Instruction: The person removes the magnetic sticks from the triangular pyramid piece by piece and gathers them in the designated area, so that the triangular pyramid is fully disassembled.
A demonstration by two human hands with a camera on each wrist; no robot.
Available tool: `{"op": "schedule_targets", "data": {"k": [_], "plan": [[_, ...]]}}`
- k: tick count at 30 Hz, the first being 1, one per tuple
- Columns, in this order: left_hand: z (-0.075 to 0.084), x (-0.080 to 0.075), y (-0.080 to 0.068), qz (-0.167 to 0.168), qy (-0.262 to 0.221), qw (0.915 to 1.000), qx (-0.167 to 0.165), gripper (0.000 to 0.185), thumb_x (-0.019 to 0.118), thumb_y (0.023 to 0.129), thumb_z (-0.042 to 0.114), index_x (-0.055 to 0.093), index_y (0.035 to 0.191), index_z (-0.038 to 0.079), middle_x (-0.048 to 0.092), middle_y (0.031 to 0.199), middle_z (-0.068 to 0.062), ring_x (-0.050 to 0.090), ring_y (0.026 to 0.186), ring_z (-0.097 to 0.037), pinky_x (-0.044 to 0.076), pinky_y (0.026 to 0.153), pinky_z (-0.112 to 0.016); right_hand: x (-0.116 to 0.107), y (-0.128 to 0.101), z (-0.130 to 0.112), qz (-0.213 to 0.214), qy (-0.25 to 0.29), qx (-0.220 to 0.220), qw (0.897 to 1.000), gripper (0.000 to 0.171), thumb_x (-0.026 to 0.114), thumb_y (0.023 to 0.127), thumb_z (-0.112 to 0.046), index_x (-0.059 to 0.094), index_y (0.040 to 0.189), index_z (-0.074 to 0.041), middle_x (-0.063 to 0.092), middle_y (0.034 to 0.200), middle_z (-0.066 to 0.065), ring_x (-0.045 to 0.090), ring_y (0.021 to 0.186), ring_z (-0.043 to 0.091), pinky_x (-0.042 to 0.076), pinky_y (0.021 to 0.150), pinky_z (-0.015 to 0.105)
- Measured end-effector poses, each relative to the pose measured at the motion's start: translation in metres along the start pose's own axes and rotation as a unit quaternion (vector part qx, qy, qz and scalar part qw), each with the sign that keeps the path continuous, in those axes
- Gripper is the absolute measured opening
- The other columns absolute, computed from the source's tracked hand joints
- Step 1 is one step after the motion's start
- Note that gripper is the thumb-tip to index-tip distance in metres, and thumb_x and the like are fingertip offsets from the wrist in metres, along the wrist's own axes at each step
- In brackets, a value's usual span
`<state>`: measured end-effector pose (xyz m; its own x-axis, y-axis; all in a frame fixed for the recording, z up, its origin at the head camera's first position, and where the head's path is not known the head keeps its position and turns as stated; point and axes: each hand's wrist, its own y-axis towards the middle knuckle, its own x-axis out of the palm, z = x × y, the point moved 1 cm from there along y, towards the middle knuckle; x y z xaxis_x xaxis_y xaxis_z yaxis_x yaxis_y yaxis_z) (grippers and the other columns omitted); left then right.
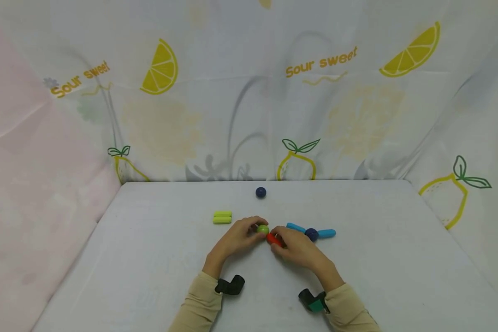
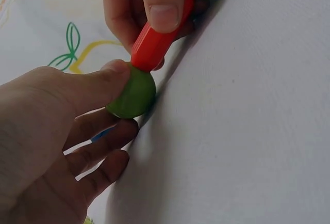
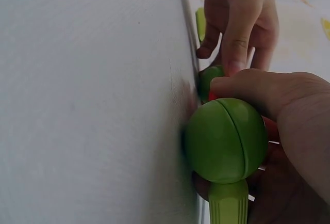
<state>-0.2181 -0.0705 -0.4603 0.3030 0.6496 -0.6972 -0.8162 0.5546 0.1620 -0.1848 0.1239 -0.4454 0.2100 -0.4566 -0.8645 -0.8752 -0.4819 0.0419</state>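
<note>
Red rod (image 2: 149, 47) meets a green ball (image 2: 137, 95) the left hand (image 1: 240, 235) pinches in its fingers; the right hand (image 1: 298, 248) apparently pinches the rod.

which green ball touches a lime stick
The green ball beside the right hand; the other green ball, pinched by the left hand, meets only the red stick.

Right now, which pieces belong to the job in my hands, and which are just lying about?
Likely in the job:
Green ball, in the left fingers
Red stick, in the right fingers
Second green ball, at the stick's other end
Light-green stick on that second ball

Apparently lying about:
Two yellow-green sticks
Far navy ball
Two blue sticks, dark blue ball between
</note>
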Motion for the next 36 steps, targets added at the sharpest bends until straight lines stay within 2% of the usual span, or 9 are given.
{"op": "schedule_targets", "data": {"k": [3,5,10,16,24,29,36], "plan": [[0.001,0.002,0.003,0.010,0.005,0.9999,0.002,0.028,0.061,0.092,0.017,0.060,0.118,0.008,0.066,0.110,-0.002,0.060,0.096,-0.016,0.048,0.087,-0.031,-0.001,0.000,0.001,0.000,-0.001,0.001,1.000,0.029,0.062,0.091,-0.022,0.059,0.115,-0.007,0.064,0.094,-0.001,0.053,0.077,0.007,0.046,0.069,0.027],[0.002,0.002,0.006,0.036,0.011,0.9993,-0.003,0.027,0.061,0.092,0.016,0.059,0.118,0.007,0.066,0.108,-0.005,0.061,0.094,-0.018,0.049,0.084,-0.031,-0.003,-0.001,0.002,-0.003,0.002,-0.002,1.000,0.029,0.063,0.091,-0.022,0.059,0.115,-0.007,0.063,0.094,-0.002,0.053,0.077,0.007,0.046,0.068,0.027],[0.000,0.000,0.010,0.123,0.016,0.9903,-0.062,0.028,0.062,0.091,0.014,0.059,0.118,0.007,0.065,0.107,-0.008,0.060,0.092,-0.019,0.050,0.080,-0.033,-0.004,-0.001,0.003,-0.011,0.015,-0.009,1.000,0.028,0.064,0.090,-0.022,0.059,0.114,-0.009,0.063,0.093,-0.002,0.055,0.079,0.008,0.047,0.069,0.026],[-0.003,-0.011,0.024,0.172,0.047,0.9802,-0.086,0.030,0.066,0.087,0.009,0.061,0.116,0.006,0.066,0.105,-0.011,0.060,0.094,-0.023,0.049,0.081,-0.037,-0.005,-0.002,0.001,-0.011,0.021,-0.002,1.000,0.029,0.063,0.091,-0.024,0.060,0.116,-0.010,0.064,0.096,-0.001,0.055,0.081,0.008,0.048,0.071,0.027],[-0.016,-0.033,0.053,0.183,0.097,0.9677,-0.143,0.030,0.066,0.087,0.009,0.061,0.116,0.005,0.065,0.109,-0.014,0.059,0.101,-0.029,0.046,0.088,-0.042,-0.013,-0.004,0.003,-0.021,0.022,0.004,1.000,0.030,0.063,0.091,-0.027,0.061,0.116,-0.011,0.062,0.091,-0.006,0.055,0.081,0.006,0.048,0.073,0.025],[-0.024,-0.040,0.061,0.177,0.083,0.9691,-0.150,0.031,0.066,0.086,0.008,0.061,0.117,0.004,0.065,0.110,-0.016,0.059,0.102,-0.031,0.046,0.090,-0.044,-0.022,-0.009,0.006,-0.050,0.021,0.009,0.998,0.031,0.066,0.089,-0.029,0.064,0.112,-0.010,0.060,0.090,-0.008,0.054,0.081,0.005,0.048,0.075,0.026],[-0.032,-0.037,0.068,0.167,0.069,0.9725,-0.147,0.030,0.063,0.087,0.007,0.060,0.116,0.001,0.064,0.111,-0.018,0.060,0.101,-0.031,0.047,0.090,-0.044,-0.031,-0.014,0.007,-0.105,0.029,-0.014,0.994,0.038,0.070,0.084,-0.029,0.064,0.116,-0.009,0.058,0.097,-0.006,0.050,0.085,0.007,0.044,0.078,0.024]]}}
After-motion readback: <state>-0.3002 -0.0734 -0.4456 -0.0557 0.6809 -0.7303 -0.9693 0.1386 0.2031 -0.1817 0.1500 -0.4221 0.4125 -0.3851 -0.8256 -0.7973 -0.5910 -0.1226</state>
